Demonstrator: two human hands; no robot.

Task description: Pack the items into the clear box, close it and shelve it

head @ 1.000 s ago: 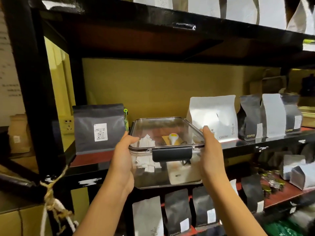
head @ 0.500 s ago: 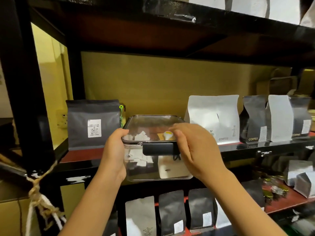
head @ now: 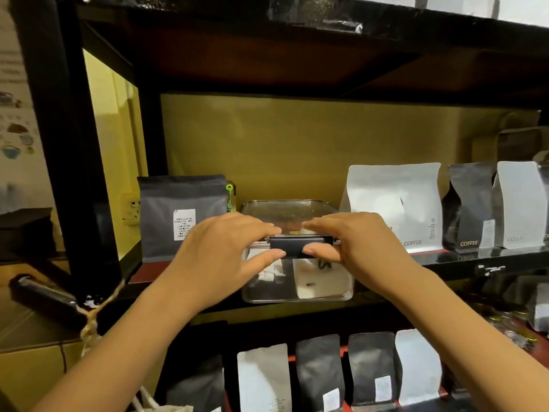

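The clear box (head: 325,285) with its lid on sits on the middle shelf (head: 463,258), between a dark grey bag and a white bag. White paper pieces (head: 271,274) show through its front wall. A black latch (head: 294,243) is at the middle of the front rim. My left hand (head: 225,251) and my right hand (head: 362,245) meet at that rim. Each has its fingers on top of the lid and its thumb under the latch, pinching the box's front edge.
A dark grey coffee bag (head: 181,215) stands just left of the box and a white coffee bag (head: 392,203) just right, with more bags (head: 469,209) farther right. The shelf below holds several bags (head: 320,373). A black upright post (head: 68,162) and knotted rope (head: 92,319) are at left.
Both hands moved from the box's sides to its front rim at the latch. The box went further in between the two bags and now rests on the shelf.
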